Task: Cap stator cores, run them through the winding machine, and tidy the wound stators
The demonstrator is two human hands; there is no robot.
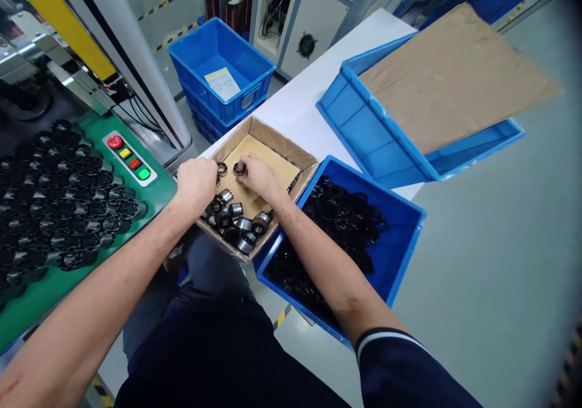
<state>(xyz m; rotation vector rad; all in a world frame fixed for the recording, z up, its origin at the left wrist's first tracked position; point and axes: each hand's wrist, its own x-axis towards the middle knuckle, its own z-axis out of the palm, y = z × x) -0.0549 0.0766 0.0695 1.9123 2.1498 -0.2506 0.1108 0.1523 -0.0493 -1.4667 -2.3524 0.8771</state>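
A cardboard box stands at the white table's end, with a tan cardboard sheet inside. Over the sheet, my right hand pinches a dark ring-shaped part, its round opening facing up. My left hand is curled at the box's left side, a second ring-shaped part showing right at its fingertips. The fingers' undersides are hidden. Several short black-and-silver cylindrical parts lie jumbled along the box's near side.
Left, a green machine bed carries many black cylindrical parts beside a button panel. A blue bin of black pieces adjoins the box. Behind are a tilted blue crate with brown cardboard and stacked blue bins.
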